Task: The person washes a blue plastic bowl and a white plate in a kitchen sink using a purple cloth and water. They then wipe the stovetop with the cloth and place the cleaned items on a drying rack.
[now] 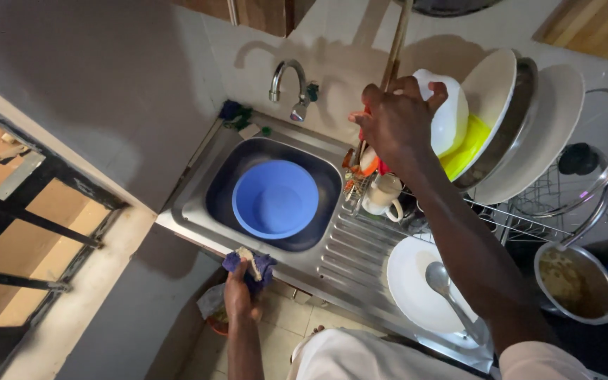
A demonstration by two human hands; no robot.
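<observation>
A shiny metal sink (198,183) sits in the corner of a small room with pale walls, and a curved tap (286,81) pokes out of the wall above it. Inside the sink is a round blue bowl (274,198). Next to the sink is a metal draining board (350,250) with ridges, and on it lies a white plate (413,281) with a big metal spoon (448,295) resting across it. Behind that stands a wire dish rack (529,207) full of white plates, a yellow dish and a glass lid, with a white mug (383,195) at its near end. A metal pot (575,281) with something brown in it sits at the right. The floor below has light tiles. The left hand (237,295) hangs at the front edge of the sink, its fingers curled tight around a purple cloth and sponge (251,264). The right hand (395,119) is up at the rack, fingers bent and gripping the rim of a white bowl (445,116) that leans against the plates. The arm covers part of the rack, so the things behind it are hard to make out. Some small orange and red things by the mug are too mixed up to name. The window bars on the left are cut off at the edge.
</observation>
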